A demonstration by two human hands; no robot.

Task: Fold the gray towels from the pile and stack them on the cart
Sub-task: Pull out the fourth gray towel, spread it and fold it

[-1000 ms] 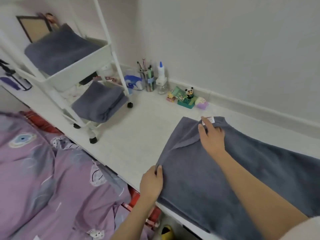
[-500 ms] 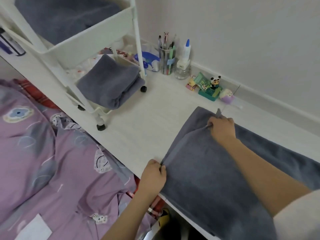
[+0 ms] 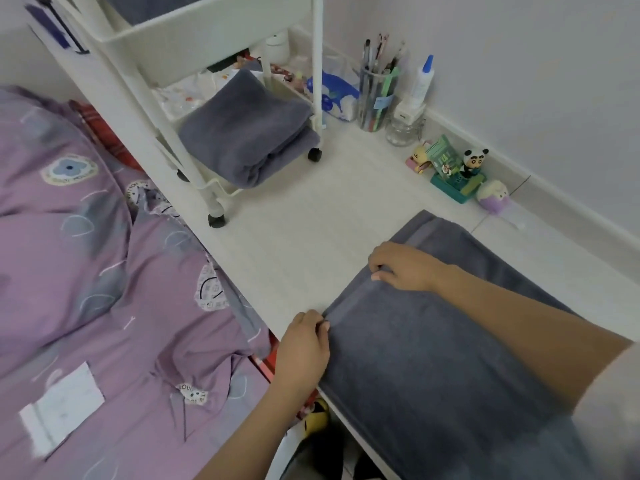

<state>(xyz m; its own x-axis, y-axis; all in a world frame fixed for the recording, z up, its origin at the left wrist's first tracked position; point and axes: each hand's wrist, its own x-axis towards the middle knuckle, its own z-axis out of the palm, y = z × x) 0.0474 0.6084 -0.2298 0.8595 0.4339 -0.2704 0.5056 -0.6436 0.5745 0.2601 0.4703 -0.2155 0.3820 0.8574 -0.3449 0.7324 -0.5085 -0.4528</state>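
Note:
A gray towel (image 3: 433, 348) lies spread on the white desk (image 3: 311, 244), reaching off the frame at the lower right. My left hand (image 3: 304, 344) pinches the towel's near left corner at the desk's front edge. My right hand (image 3: 403, 266) pinches the same left edge farther back. The white cart (image 3: 207, 32) stands at the back left. A folded gray towel (image 3: 246, 129) rests on its lower shelf. Another gray towel (image 3: 138, 5) lies in its upper tray, mostly cut off by the frame.
A pen cup (image 3: 375, 95), a glue bottle (image 3: 422, 81), a glass jar (image 3: 401, 129) and small toy figures (image 3: 457, 171) line the wall behind the towel. A blue tissue pack (image 3: 334, 95) sits beside the cart. A purple quilt (image 3: 86, 289) covers the bed at left.
My right hand slid from the far corner with the label back along the left edge and closed on it. My left hand closed on the near corner. The view dropped lower.

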